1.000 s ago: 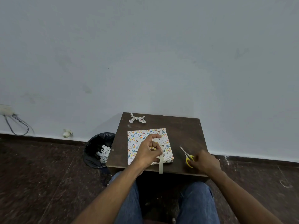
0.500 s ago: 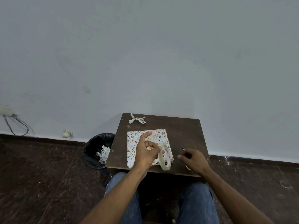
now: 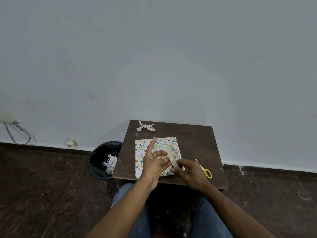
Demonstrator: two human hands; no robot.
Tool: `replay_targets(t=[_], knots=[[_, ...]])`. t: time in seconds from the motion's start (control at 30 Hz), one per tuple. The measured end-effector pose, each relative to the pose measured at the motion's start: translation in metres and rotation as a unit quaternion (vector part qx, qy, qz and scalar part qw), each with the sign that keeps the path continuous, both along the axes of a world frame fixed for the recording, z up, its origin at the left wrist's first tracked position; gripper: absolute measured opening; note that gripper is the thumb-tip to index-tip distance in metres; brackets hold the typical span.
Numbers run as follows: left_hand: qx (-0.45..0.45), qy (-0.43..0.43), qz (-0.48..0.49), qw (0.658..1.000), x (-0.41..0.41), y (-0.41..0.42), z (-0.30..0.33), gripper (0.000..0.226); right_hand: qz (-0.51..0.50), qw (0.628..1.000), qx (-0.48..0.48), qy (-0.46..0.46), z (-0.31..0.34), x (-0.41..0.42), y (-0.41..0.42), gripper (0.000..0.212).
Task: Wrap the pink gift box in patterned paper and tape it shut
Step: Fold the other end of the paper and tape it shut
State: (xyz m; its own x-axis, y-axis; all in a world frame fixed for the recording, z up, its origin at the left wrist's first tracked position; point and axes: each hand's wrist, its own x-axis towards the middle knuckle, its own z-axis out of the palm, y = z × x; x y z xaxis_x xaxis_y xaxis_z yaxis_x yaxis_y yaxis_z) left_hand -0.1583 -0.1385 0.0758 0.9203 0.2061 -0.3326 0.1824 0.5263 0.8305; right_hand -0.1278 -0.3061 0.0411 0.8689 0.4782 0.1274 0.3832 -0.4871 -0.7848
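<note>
The gift box (image 3: 141, 152), covered in white paper with coloured dots, lies flat on the small dark wooden table (image 3: 192, 140). Above the box my left hand (image 3: 153, 163) holds a roll of clear tape (image 3: 172, 156), with its index finger pointing up and a bit of tape stuck to the fingertip. My right hand (image 3: 189, 171) pinches the near edge of the tape roll. No pink of the box shows under the paper.
Yellow-handled scissors (image 3: 205, 170) lie on the table just right of my right hand. A crumpled paper scrap (image 3: 145, 127) sits near the table's far left corner. A black bin (image 3: 104, 159) with paper offcuts stands on the floor to the left. My knees are under the table's near edge.
My right hand let go of the scissors and came left to the tape roll. My left hand lifted the roll above the box and raised its index finger.
</note>
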Motion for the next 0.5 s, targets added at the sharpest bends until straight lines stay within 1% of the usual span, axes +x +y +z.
replay_targets(t=[0.07, 0.13, 0.2, 0.27, 0.33, 0.4, 0.5], knots=[[0.031, 0.001, -0.014, 0.999, -0.001, 0.001, -0.002, 0.074, -0.028, 0.999, -0.026, 0.001, -0.003, 0.004, -0.007, 0.029], [0.118, 0.006, -0.036, 0.992, -0.001, 0.004, -0.004, 0.068, -0.084, 0.994, -0.073, -0.004, -0.005, 0.012, -0.016, 0.027], [0.21, 0.002, -0.065, 0.975, -0.001, 0.008, -0.009, 0.065, -0.137, 0.98, -0.143, -0.008, -0.005, 0.022, -0.027, 0.022], [0.272, 0.001, -0.089, 0.958, -0.001, 0.012, -0.017, 0.065, -0.161, 0.961, -0.222, -0.017, -0.008, 0.033, -0.038, 0.018], [0.311, 0.006, -0.095, 0.946, -0.001, 0.014, -0.022, 0.062, -0.162, 0.942, -0.292, -0.029, -0.011, 0.044, -0.048, 0.017], [0.327, 0.011, -0.098, 0.94, -0.001, 0.016, -0.023, 0.06, -0.165, 0.923, -0.346, -0.036, -0.016, 0.054, -0.054, 0.018], [0.335, 0.004, -0.107, 0.936, 0.0, 0.017, -0.025, 0.058, -0.163, 0.905, -0.39, -0.039, -0.021, 0.066, -0.053, 0.023]])
